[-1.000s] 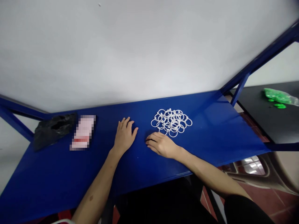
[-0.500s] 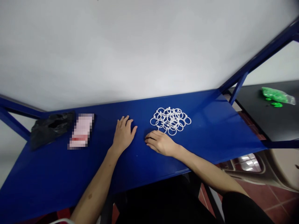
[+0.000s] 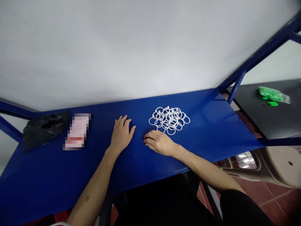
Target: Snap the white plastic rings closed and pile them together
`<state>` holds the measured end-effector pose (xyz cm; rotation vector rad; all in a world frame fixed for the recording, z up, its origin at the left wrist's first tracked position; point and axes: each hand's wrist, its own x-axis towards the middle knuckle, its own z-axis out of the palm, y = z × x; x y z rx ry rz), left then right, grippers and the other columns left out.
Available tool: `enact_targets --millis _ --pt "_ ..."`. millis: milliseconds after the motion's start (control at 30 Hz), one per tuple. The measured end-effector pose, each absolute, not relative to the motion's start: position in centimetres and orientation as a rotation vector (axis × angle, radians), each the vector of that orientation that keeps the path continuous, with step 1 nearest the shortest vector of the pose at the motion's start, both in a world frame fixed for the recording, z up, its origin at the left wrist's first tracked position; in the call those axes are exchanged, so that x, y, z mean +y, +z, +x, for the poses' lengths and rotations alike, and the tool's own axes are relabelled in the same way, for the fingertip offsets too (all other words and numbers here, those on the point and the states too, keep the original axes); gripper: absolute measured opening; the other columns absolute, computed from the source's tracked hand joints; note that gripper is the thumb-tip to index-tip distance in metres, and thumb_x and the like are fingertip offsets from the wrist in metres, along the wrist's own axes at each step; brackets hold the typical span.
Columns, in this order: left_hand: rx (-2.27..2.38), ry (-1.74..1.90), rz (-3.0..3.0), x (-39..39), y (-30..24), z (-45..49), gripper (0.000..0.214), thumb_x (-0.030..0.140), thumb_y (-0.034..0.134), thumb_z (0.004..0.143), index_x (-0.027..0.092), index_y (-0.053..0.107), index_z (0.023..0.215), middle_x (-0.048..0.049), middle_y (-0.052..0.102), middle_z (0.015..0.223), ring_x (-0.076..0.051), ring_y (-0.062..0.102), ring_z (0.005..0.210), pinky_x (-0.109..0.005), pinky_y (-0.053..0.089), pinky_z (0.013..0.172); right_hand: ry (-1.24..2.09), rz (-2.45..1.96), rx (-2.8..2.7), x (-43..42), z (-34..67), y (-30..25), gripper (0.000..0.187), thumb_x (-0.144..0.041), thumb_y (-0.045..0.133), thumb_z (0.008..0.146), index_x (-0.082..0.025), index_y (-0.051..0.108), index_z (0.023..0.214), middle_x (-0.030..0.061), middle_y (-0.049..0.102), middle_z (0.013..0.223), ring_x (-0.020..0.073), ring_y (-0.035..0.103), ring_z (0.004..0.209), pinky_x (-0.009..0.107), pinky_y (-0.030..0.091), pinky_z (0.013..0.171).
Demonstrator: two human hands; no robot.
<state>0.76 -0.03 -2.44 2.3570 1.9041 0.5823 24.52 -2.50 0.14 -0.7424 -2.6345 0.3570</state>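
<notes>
My left hand [image 3: 122, 131] lies palm down on the blue table [image 3: 141, 175], its fingers and thumb apart and nothing in it. To the right, my right hand [image 3: 160, 142] rests palm down with loosely bent fingers; nothing shows in it, though its palm is hidden. Just beyond that hand spreads a pile of thin white rings [image 3: 169, 120], several of them overlapping, some with a small knob on the rim. The nearest rings come close to my right knuckles; whether they touch, I cannot tell.
At the left lie a crumpled black plastic bag [image 3: 44, 130] and a blurred-out pink and white flat item [image 3: 77, 131]. A blue frame bar [image 3: 237, 86] rises at the right. Beyond it, a black table [image 3: 249, 110] holds a bag of green pieces [image 3: 272, 94]. A beige plastic stool [image 3: 284, 163] stands below.
The whole view has shifted slightly, so everything appears a little further left. Both hands stay in place on the table, and the rings have not moved.
</notes>
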Motion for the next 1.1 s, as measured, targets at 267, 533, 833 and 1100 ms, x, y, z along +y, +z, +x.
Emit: enact_targets --millis 267,533,833,1100 --pt "1.905 0.571 2.367 0.0 -2.4 0.8 0.039 0.037 0.046 0.099 0.012 0.058 0.126 -0.0233 0.053 0.146 -0.039 0.041 0.144 -0.062 0.032 0.119 0.324 -0.724 -2.635 -2.6 24.5 0.3 0.024 -0.026 0.049 0.104 -0.015 0.068 0.111 0.0102 0.069 0.113 0.0208 0.063 0.101 0.035 0.051 0.087" --pt "1.889 0.578 2.31 0.0 -2.2 0.8 0.041 0.04 0.045 0.099 0.013 0.058 0.128 -0.0221 0.051 0.148 -0.039 0.038 0.146 -0.065 0.031 0.119 0.219 -0.931 -2.484 -1.3 26.8 1.6 0.023 -0.024 0.049 0.103 -0.016 0.069 0.112 0.011 0.07 0.109 0.0234 0.06 0.1 0.04 0.05 0.088" --pt "1.896 0.549 2.315 0.0 -2.2 0.9 0.042 0.04 0.044 0.099 0.012 0.059 0.128 -0.0226 0.051 0.148 -0.04 0.038 0.146 -0.065 0.031 0.119 0.054 -1.241 -2.324 0.1 29.2 1.1 0.018 -0.028 0.059 0.098 -0.016 0.071 0.102 0.0144 0.065 0.11 0.0291 0.052 0.1 0.047 0.049 0.086" --pt "1.758 0.679 2.37 -0.5 -1.3 1.7 0.035 0.036 0.047 0.099 0.017 0.062 0.125 -0.0149 0.062 0.137 -0.034 0.049 0.138 -0.059 0.035 0.119 0.037 -1.209 -2.259 -0.3 28.1 0.9 0.017 -0.024 0.054 0.101 -0.018 0.068 0.095 0.0112 0.067 0.099 0.025 0.052 0.09 0.042 0.048 0.082"
